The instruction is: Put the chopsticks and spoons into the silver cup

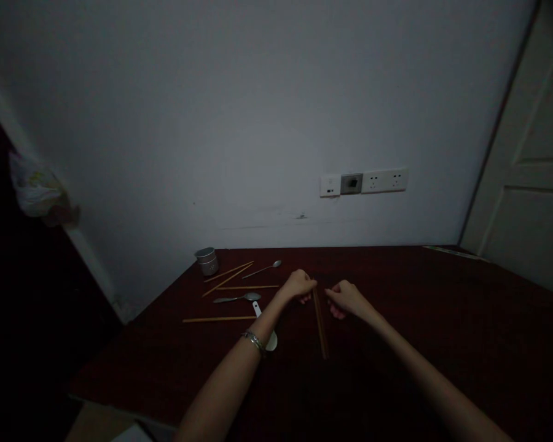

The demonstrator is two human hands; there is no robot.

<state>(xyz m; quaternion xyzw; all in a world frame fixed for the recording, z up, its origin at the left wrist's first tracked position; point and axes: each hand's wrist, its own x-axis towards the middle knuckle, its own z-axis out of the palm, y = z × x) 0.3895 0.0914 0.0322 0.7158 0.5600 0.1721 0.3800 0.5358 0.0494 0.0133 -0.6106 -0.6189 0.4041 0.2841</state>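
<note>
Slightly right of the middle, my left hand (299, 285) has its fingers closed on the upper end of a few wooden chopsticks (321, 331), held close together and slanting down toward me. How many there are is hard to tell in the dim light. My right hand (346, 297) is just right of them, apart from them, with its fingers curled in a pinch and nothing visible between them. A white spoon (271, 341) lies partly hidden under my left forearm, which wears a bracelet. Left of that arm lie a metal spoon (251, 296) and a loose chopstick (219, 319).
A grey metal cup (207, 263) stands at the dark red table's back left. Near it lie more chopsticks (246, 287) and a thin long-handled spoon (276, 264). Behind the table is a wall with sockets (384, 180); a door (529, 172) is at right, a plastic bag (37, 187) at left.
</note>
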